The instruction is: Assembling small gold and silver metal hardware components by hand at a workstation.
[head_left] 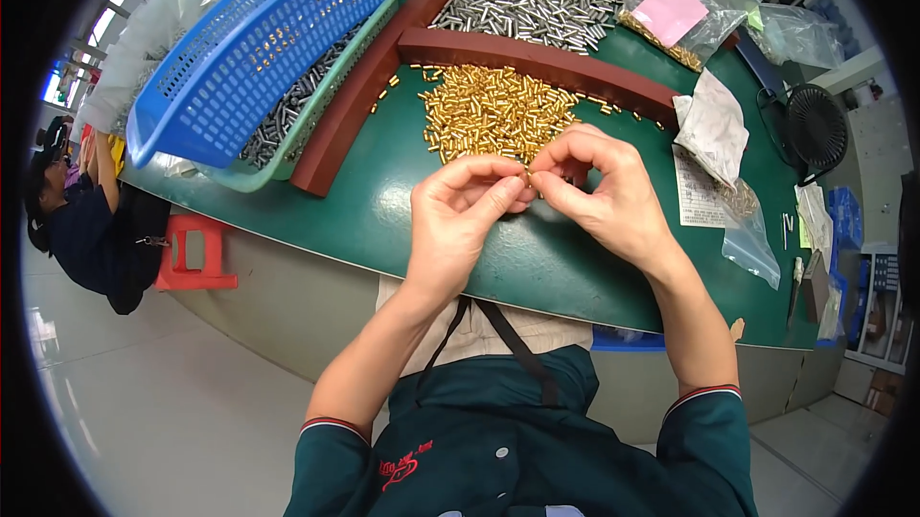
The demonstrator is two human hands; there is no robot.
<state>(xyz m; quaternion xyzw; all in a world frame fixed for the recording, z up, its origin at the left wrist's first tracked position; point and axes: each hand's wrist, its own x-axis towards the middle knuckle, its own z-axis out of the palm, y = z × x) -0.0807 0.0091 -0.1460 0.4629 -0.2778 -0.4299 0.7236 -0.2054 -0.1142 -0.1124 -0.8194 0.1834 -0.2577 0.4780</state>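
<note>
Above the near part of the green table (364, 201), my two hands meet fingertip to fingertip. My left hand (460, 215) is closed in a pinch, and my right hand (609, 196) pinches from the other side. Between their tips shows a bit of a small gold-coloured metal piece (529, 175), mostly covered by the fingers. Just beyond lies a heap of small gold-coloured cylindrical pieces (498, 110). Behind a reddish-brown bar (537, 62) is a spread of silver metal pins (532, 9).
At left, a tilted blue plastic basket (206, 100) rests on a green basket (297, 138) with dark pins. A bag (695, 0) with a pink note, crumpled paper (714, 124) and a black fan (816, 129) stand right. A person (91, 220) sits far left near a red stool (196, 253).
</note>
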